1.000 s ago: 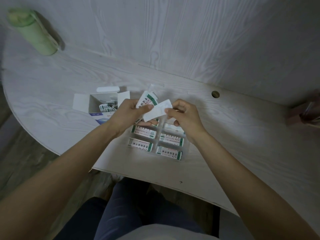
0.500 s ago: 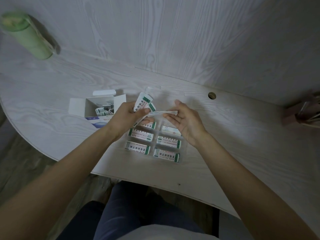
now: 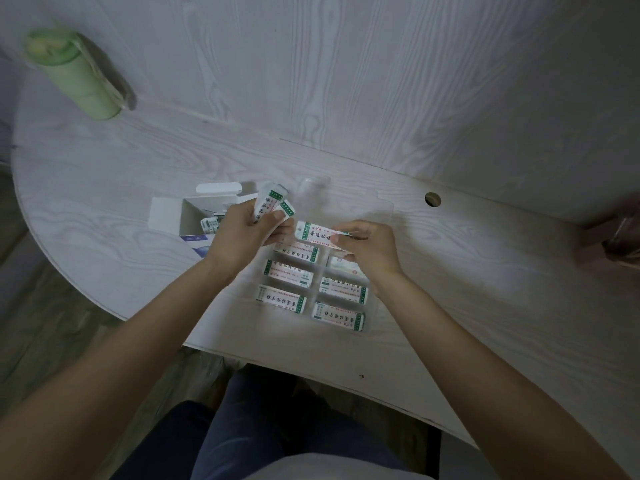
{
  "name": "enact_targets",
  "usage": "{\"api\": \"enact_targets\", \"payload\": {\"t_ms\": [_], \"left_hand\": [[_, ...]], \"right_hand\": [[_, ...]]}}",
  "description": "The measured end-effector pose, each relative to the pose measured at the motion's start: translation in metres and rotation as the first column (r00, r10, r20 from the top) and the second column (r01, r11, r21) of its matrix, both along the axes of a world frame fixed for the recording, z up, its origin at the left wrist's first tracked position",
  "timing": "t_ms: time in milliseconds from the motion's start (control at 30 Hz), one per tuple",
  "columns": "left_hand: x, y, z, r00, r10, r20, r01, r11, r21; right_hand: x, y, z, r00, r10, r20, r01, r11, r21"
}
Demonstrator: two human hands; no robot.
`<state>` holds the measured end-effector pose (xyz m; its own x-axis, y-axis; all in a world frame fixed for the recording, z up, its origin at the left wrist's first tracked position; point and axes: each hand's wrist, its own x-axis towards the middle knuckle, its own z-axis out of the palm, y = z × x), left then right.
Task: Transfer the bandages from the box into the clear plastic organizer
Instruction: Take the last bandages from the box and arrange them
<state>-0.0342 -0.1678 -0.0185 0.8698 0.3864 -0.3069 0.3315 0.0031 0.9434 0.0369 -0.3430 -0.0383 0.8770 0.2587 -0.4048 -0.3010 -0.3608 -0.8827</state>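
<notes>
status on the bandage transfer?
Left hand grips a few bandages. Right hand pinches one bandage over the organizer. Box still holds some. Nothing blocking.

Bandage wrappers (image 3: 282,298) in the clear plastic organizer (image 3: 370,328) — white, green band at each end, red and green print. Same pattern on the wrapper (image 3: 317,233) held at centre and on the bunch (image 3: 268,205) at its 9 o'clock. Box (image 3: 187,221) at 9 o'clock — white flaps, blue front panel. Table (image 3: 104,188) — pale grey-white woodgrain; the wall panel (image 3: 381,81) matches. Cylinder (image 3: 74,76) at 10 o'clock — light green. Trousers (image 3: 277,420) at 6 o'clock — dark blue.
</notes>
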Motion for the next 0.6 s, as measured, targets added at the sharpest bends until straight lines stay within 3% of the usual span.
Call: {"api": "enact_targets", "payload": {"t_ms": [133, 367, 600], "left_hand": [[-0.006, 0.012, -0.002, 0.999, 0.025, 0.036, -0.028, 0.997, 0.069], [-0.018, 0.029, -0.014, 0.999, -0.029, 0.015, 0.028, 0.996, 0.090], [-0.025, 0.030, -0.022, 0.999, -0.021, 0.033, 0.020, 0.999, 0.037]], "right_hand": [[-0.003, 0.017, -0.015, 1.000, -0.020, 0.021, 0.022, 0.997, -0.073], [-0.022, 0.036, -0.029, 0.991, 0.137, -0.010, -0.136, 0.967, -0.216], [-0.036, 0.040, -0.042, 0.922, 0.351, 0.163, -0.250, 0.861, -0.443]]}}
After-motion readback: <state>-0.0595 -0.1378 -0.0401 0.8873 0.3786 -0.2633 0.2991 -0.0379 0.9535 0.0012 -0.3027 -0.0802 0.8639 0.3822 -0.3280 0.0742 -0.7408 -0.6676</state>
